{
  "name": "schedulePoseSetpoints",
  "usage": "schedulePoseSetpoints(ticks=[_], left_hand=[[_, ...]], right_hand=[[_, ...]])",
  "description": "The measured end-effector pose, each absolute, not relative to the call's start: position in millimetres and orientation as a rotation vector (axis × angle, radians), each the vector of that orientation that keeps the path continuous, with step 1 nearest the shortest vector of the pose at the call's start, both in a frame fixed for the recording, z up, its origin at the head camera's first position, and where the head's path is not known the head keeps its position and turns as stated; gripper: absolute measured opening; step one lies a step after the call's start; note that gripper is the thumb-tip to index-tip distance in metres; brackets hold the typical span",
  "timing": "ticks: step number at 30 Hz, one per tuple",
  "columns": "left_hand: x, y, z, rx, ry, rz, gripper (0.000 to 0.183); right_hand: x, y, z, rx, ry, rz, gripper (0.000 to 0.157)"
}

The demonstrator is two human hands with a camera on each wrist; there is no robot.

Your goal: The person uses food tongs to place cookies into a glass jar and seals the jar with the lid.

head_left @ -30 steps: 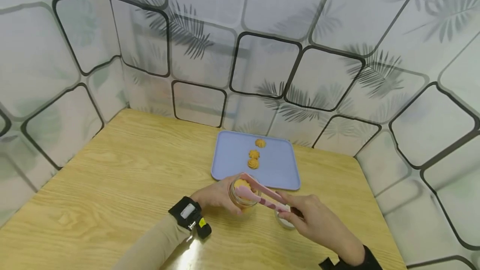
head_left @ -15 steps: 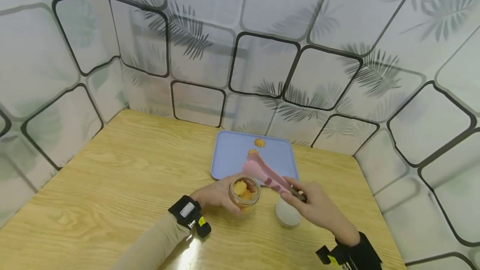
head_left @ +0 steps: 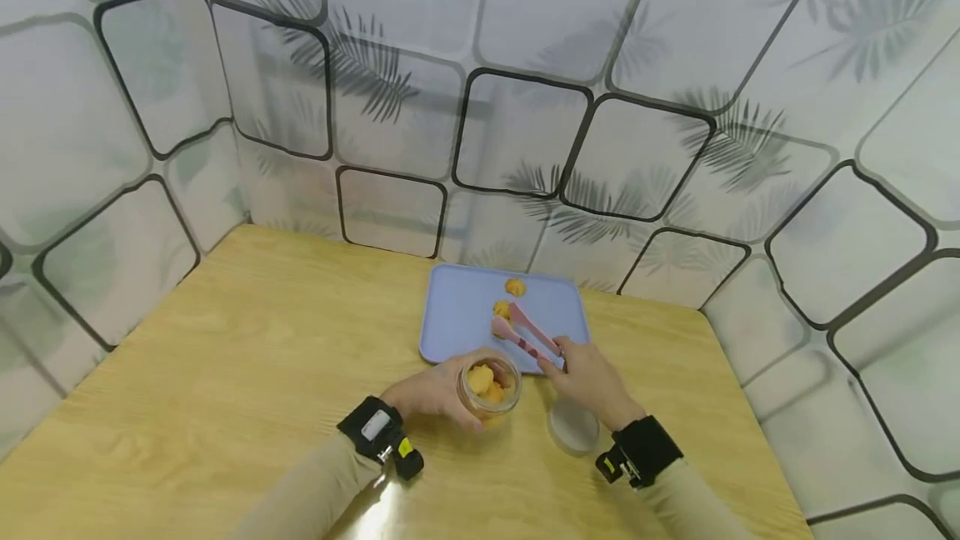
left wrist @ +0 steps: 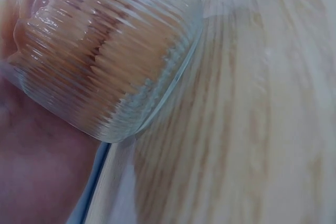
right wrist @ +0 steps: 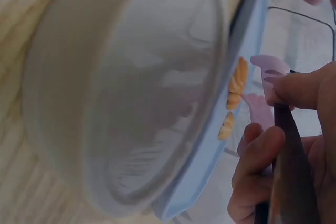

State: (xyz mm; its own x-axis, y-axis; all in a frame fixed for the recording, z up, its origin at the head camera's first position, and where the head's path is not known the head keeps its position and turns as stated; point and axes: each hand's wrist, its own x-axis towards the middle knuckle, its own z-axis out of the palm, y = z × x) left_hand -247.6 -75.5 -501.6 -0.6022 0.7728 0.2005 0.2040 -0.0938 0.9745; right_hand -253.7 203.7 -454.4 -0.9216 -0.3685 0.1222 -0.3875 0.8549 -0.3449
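Observation:
My left hand (head_left: 435, 394) grips a clear ribbed glass jar (left wrist: 121, 51) with several golden cookies (head_left: 483, 382) in it, its mouth tilted up toward me. In my right hand (head_left: 596, 382) is a pair of pink tongs (head_left: 528, 340), their tips apart over the blue tray (head_left: 457, 315). Piped cookies (head_left: 515, 287) lie on that tray in a short row; the tips partly hide the nearer ones. The right wrist view shows the pink tips (right wrist: 270, 66) close beside the cookies (right wrist: 238, 80), with nothing visibly pinched between them.
A round whitish lid (head_left: 573, 427) lies on the wooden table (head_left: 300, 315) below my right hand and looms large in the right wrist view. Patterned fabric walls (head_left: 405, 123) enclose the table at the back and sides.
The tongs have moved from the jar's mouth out to the cookies on the tray, and their tips have spread apart. My left hand and the jar have stayed in place.

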Motion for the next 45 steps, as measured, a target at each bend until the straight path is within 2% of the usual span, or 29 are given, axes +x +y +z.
schedulePoseSetpoints(ticks=[4,9,14,22,27,32,37,45], left_hand=[[-244.1,-75.7,-500.9,1.025,1.753,1.73,0.085],[-242.7,-73.7,-498.2,1.006,1.695,1.745,0.085],[-242.4,-75.5,-498.8,0.986,1.687,1.764,0.086],[-239.0,-84.7,-504.7,1.015,1.739,1.746,0.086],[-238.9,-83.0,-504.5,1.058,1.733,1.756,0.083],[-239.2,-76.3,-500.6,1.072,1.736,1.753,0.082],[-236.7,-75.5,-499.1,0.992,1.723,1.724,0.087],[-239.3,-77.8,-499.3,0.965,1.67,1.751,0.09]], right_hand=[[-249.7,193.6,-461.9,0.546,-2.999,0.446,0.037],[-242.9,185.1,-456.7,0.556,-3.023,0.419,0.018],[-241.1,180.3,-454.4,0.693,-2.972,0.447,0.025],[-225.4,187.4,-448.7,0.782,-2.953,0.725,0.019],[-199.4,202.0,-424.5,0.793,-2.879,0.914,0.013],[-162.6,221.0,-396.6,0.853,-2.736,0.894,0.032],[-139.2,228.6,-387.7,1.044,-2.647,0.844,0.024],[-136.0,224.2,-382.3,1.211,-2.579,0.795,0.027]])
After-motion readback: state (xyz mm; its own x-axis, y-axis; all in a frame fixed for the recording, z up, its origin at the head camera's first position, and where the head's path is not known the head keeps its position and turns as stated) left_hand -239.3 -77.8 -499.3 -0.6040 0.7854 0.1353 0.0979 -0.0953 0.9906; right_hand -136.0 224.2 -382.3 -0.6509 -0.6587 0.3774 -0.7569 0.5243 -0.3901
